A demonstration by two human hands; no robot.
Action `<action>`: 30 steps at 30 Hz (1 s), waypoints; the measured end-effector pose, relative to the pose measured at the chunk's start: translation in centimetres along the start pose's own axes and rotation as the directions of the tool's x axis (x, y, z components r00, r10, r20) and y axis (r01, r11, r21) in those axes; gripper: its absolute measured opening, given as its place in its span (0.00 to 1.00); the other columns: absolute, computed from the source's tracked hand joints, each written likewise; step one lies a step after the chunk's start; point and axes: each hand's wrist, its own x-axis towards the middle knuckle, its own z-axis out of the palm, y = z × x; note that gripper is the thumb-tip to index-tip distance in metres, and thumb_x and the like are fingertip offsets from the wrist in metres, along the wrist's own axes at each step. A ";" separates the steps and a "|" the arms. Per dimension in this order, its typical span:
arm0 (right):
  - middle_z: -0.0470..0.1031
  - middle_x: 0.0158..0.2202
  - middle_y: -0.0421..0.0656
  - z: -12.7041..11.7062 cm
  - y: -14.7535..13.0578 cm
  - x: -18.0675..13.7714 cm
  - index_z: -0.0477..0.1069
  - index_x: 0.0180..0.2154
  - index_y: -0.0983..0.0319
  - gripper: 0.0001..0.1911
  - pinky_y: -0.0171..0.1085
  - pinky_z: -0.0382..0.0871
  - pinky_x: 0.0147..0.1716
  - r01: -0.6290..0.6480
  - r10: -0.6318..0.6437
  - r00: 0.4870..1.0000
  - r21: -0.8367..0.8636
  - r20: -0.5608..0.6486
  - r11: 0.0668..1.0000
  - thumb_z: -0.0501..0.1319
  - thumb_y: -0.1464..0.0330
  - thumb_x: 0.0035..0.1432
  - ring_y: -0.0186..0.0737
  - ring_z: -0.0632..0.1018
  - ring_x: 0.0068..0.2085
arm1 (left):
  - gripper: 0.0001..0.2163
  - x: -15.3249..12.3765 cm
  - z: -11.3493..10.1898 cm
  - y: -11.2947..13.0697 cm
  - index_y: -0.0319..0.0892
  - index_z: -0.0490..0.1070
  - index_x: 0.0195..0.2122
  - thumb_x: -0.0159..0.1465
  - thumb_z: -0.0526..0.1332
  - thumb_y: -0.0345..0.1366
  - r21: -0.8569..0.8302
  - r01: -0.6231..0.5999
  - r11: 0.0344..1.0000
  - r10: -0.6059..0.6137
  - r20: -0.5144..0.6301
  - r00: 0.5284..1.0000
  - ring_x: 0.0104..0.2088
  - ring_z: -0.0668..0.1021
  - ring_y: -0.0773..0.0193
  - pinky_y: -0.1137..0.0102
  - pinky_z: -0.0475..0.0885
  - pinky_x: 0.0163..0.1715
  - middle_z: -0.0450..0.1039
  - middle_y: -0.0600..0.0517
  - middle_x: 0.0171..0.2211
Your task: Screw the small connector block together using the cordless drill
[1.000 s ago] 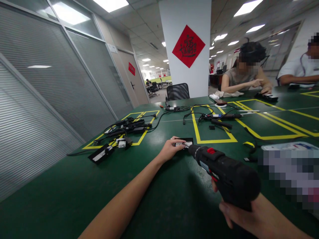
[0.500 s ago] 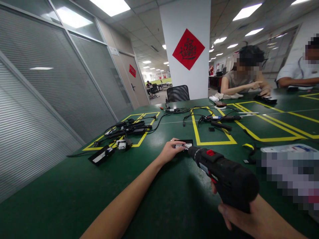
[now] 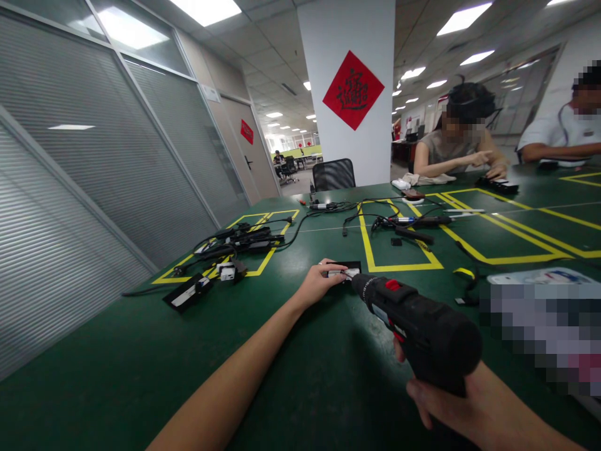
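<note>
In my right hand (image 3: 451,401) is a black cordless drill (image 3: 417,319) with red switches, its chuck pointing forward and left. The bit's tip reaches a small black piece with a white strip (image 3: 353,269) lying on the green table. My left hand (image 3: 319,282) grips this piece from its left side, fingers over the top close to the bit. Part of the piece is hidden behind my fingers and the chuck. Whether the bit sits in a screw is too small to tell.
Left on the table (image 3: 300,351) lie a tangle of black cables (image 3: 248,241), a white plug block (image 3: 228,271) and a black panel (image 3: 188,291). Beyond the drill are a pen-shaped tool (image 3: 413,221) and yellow tape. A co-worker (image 3: 460,144) handles a black part at the far right.
The whole view has shifted slightly. Both hands, the drill and the black piece keep nearly the same positions relative to each other.
</note>
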 end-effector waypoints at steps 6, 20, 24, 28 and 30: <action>0.72 0.22 0.39 0.1 -0.1 0.0 0.68 0.39 0.61 0.18 0.34 0.67 0.25 0.019 -0.018 0.999 0.025 -0.034 1.000 0.62 0.59 0.45 0.38 0.73 0.25 | 0.13 0.0 0.0 0.0 0.42 0.75 0.41 0.56 0.62 0.40 -0.008 -0.004 1.000 0.004 0.006 1.000 0.39 0.72 0.62 0.69 0.66 0.39 0.69 0.49 0.40; 0.69 0.21 0.38 0.4 0.1 -0.2 0.66 0.39 0.61 0.19 0.35 0.65 0.26 0.066 -0.065 0.997 0.016 -0.042 0.998 0.59 0.57 0.47 0.37 0.72 0.25 | 0.14 -0.3 0.0 0.3 0.42 0.74 0.42 0.56 0.62 0.41 -0.002 0.001 1.000 -0.001 0.001 1.000 0.42 0.71 0.61 0.68 0.65 0.41 0.68 0.48 0.42; 0.69 0.21 0.37 0.4 0.8 0.3 0.65 0.41 0.61 0.19 0.36 0.66 0.26 0.078 -0.077 0.997 0.028 -0.026 0.997 0.59 0.58 0.49 0.37 0.72 0.24 | 0.15 -0.3 0.0 0.4 0.42 0.74 0.42 0.56 0.61 0.41 -0.008 0.014 1.000 -0.013 0.003 1.000 0.39 0.72 0.61 0.69 0.66 0.39 0.68 0.48 0.42; 0.69 0.22 0.37 0.2 0.8 0.3 0.65 0.42 0.61 0.18 0.36 0.67 0.27 0.095 -0.095 0.995 0.036 -0.010 0.995 0.59 0.60 0.50 0.36 0.72 0.24 | 0.14 -0.3 0.0 0.4 0.43 0.75 0.42 0.56 0.61 0.40 0.000 -0.002 1.000 0.002 -0.013 1.000 0.41 0.71 0.61 0.68 0.65 0.42 0.69 0.48 0.41; 0.70 0.23 0.38 0.0 0.3 0.0 0.66 0.41 0.61 0.17 0.35 0.67 0.27 0.095 -0.095 0.995 0.028 0.004 0.995 0.59 0.60 0.50 0.36 0.72 0.25 | 0.14 -0.4 0.1 0.4 0.43 0.75 0.42 0.56 0.61 0.39 0.006 -0.010 1.000 0.010 -0.020 1.000 0.42 0.71 0.60 0.68 0.65 0.43 0.69 0.48 0.41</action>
